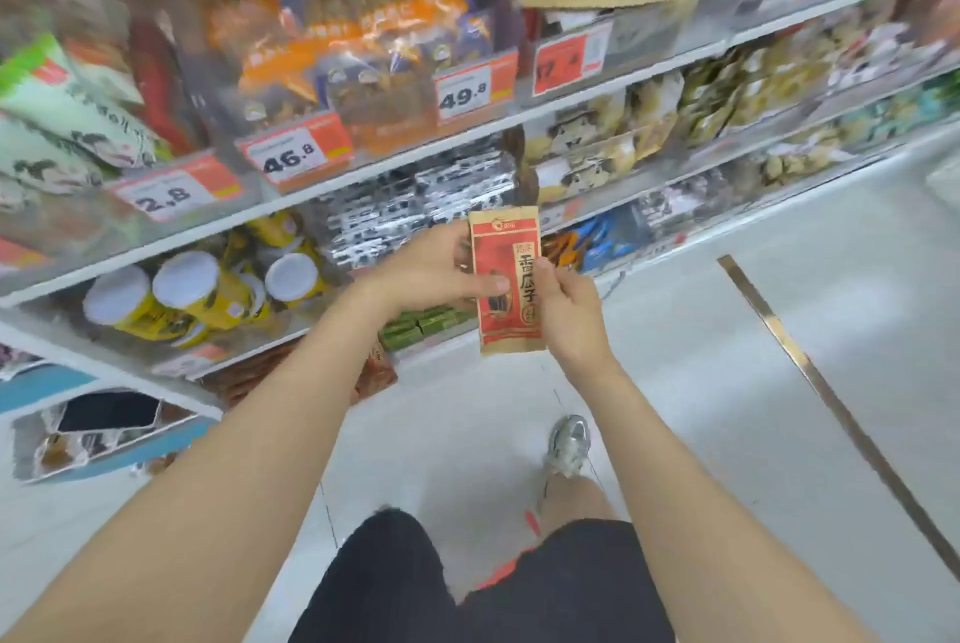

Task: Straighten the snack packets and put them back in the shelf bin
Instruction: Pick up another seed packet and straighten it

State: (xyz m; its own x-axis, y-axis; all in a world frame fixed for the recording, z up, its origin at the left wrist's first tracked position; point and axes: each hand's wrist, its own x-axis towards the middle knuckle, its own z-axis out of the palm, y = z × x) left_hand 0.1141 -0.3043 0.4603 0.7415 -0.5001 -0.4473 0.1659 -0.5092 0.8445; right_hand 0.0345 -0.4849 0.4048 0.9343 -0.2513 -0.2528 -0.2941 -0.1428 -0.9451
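- Red-and-tan paper, the snack packet (pixel 506 279) stands upright in mid-air in front of the shelves, touching none of them.
- The left hand (pixel 426 273) grips its left edge, with the thumb laid across the printed front and the fingers curled behind.
- The right hand (pixel 569 315) pinches the right edge between thumb and fingertips, a little lower down.
- The packet looks flat and uncreased, with its face toward the camera, so straightening this one seems about done. Putting it back is not yet done.
- Just behind it are black-and-silver packs (pixel 415 206). Yellow canisters (pixel 208 289) with white lids stand to the left, and green packs (pixel 421 323) lie beneath the hands.
- Which bin it belongs in I cannot tell. Reddish-brown packs (pixel 374 372) on the lowest shelf, beside the left forearm, may be its mates, but they are too blurred to match.
- No other loose packets show, so I cannot judge how many remain.
- Farther out are orange price tags (pixel 293 155) along the shelf edges, the pale floor (pixel 727 330) and a shoe (pixel 570 442).
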